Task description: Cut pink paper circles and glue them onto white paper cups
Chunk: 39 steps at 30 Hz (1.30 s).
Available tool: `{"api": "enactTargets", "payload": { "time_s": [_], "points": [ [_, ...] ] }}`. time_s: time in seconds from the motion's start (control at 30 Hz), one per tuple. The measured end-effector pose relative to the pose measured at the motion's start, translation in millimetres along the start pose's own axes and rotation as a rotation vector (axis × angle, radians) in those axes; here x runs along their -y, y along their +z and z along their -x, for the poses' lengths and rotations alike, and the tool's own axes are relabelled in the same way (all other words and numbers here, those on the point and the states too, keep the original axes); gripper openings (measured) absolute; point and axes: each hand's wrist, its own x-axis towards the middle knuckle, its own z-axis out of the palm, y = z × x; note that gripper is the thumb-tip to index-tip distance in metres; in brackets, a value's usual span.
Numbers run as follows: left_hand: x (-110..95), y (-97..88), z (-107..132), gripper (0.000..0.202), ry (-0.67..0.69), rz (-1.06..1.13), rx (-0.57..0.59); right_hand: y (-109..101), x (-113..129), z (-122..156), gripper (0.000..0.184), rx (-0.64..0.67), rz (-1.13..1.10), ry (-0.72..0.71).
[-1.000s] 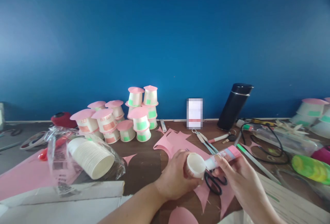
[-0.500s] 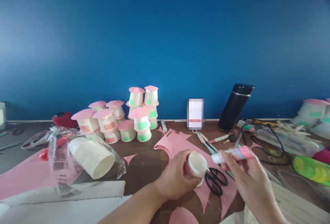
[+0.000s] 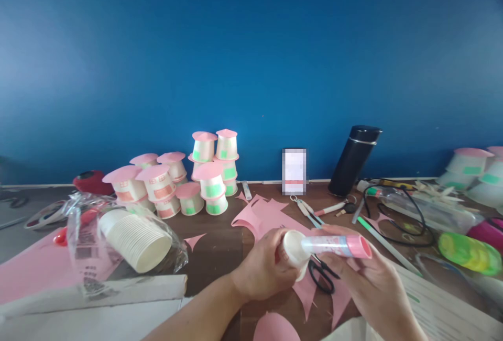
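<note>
My left hand (image 3: 262,272) is closed round a small white paper cup (image 3: 294,247), held on its side with its base turned toward my right. My right hand (image 3: 365,283) grips a glue stick (image 3: 337,246) with a pink end, and its tip touches the cup's base. Both hands hover over pink paper scraps (image 3: 310,291) and black scissors (image 3: 320,276) on the brown table (image 3: 220,249).
A bagged stack of white cups (image 3: 133,240) lies at the left. Several cup houses with pink roofs (image 3: 176,181) stand at the back, more at the far right (image 3: 469,168). A black flask (image 3: 353,160), cables, pens, a green-yellow object (image 3: 469,253) and white card (image 3: 98,309) surround the hands.
The glue stick had pulled away to the right of the cup half a second ago; now its tip is back against the cup's base. My left hand barely moved.
</note>
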Motion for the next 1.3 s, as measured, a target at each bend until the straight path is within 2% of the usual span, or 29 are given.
{"api": "enactTargets", "payload": {
  "time_s": [0.27, 0.67, 0.87, 0.97, 1.1, 1.3],
  "points": [
    [0, 1.1, 0, 0.048, 0.013, 0.009, -0.006, 2, -11, 0, 0.030, 0.061, 0.038, 0.006],
    [0, 1.0, 0, 0.050, 0.024, -0.034, -0.019, 0, 1, -3, 0.031, 0.019, 0.052, 0.021],
    [0, -0.7, 0, 0.051, 0.015, -0.016, -0.002, -4, -8, 1, 0.026, 0.119, 0.128, -0.043],
    [0, -0.7, 1, 0.051, 0.004, -0.013, -0.002, -3, -8, 1, 0.027, 0.136, 0.081, -0.016],
    [0, -0.7, 1, 0.052, -0.003, -0.011, 0.002, 3, 0, -1, 0.026, 0.084, 0.008, 0.038],
    [0, -0.7, 0, 0.052, 0.048, 0.000, 0.012, 8, -2, -3, 0.030, 0.048, -0.096, 0.167]
  ]
}}
